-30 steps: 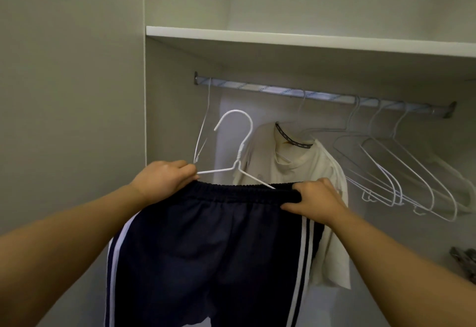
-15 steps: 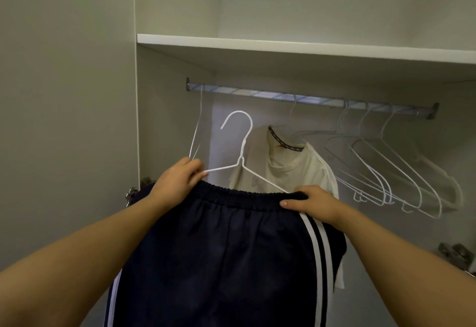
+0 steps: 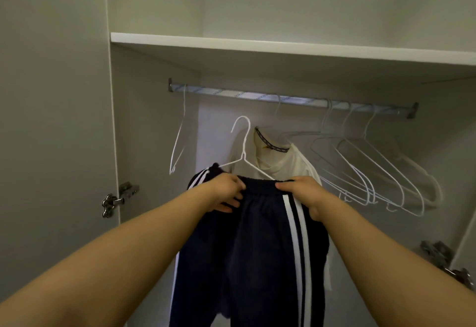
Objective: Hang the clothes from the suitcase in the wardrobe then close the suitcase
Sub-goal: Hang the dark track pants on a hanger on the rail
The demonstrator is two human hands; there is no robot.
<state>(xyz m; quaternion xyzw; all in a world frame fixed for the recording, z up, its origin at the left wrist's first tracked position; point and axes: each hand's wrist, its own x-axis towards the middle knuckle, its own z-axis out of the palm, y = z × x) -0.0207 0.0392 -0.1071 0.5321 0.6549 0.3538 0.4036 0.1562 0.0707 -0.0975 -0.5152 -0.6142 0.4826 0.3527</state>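
We record navy trousers (image 3: 247, 249) with paired white side stripes, a white wire hanger (image 3: 244, 150), a cream shirt (image 3: 283, 164) with a black collar band, and a silver rail (image 3: 283, 98)

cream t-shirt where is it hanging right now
In the head view the cream t-shirt hangs from the rail near its middle, just behind the navy track pants, with a bunch of empty hangers to its right.

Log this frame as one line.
phase: hanging pants | left hand: grips pants | right hand: grips pants | hanger: in waistband, hook off rod | shirt: on rod
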